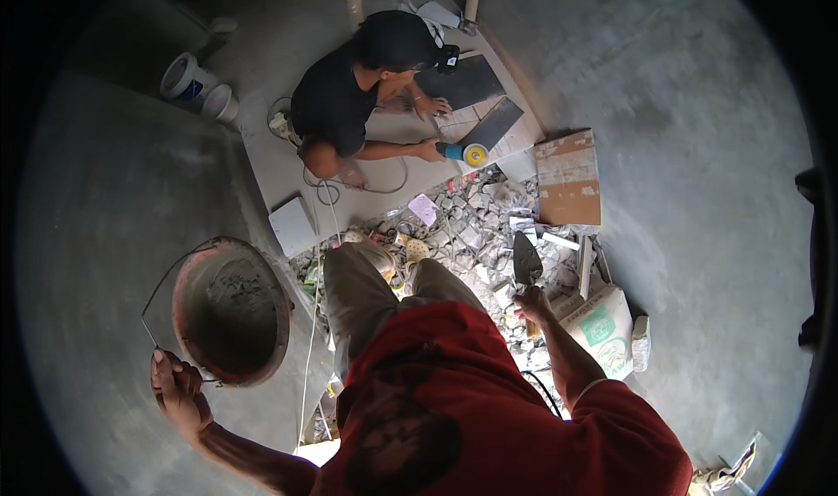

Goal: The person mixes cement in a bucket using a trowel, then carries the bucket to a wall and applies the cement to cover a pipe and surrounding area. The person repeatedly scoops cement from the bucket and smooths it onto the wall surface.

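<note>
Reddish-rimmed and grey inside, the bucket (181,299) sits just ahead and to the right of the left hand (179,391), which is much the nearer of the two. That hand has its fingers curled around the wire handle (142,317), thumb toward the top, its forearm reaching out and forward from the body. Inside the bucket is a grey mix (234,299); whether the bucket hangs or rests on something, I cannot tell.

Well apart to the right, past the legs, the right hand (530,304) is closed around the grip of a trowel (526,258). The trowel's long axis runs almost straight forward from this hand, blade tip away from the body, so the bucket lies to the left of the blade. The right elbow is bent, the forearm angled forward and inward.

Right of this hand stands a carton (602,330); ahead is broken rubble (463,225). Farther forward, a co-worker (336,94) crouches with an angle grinder (458,152) beside dark tiles (493,123).
</note>
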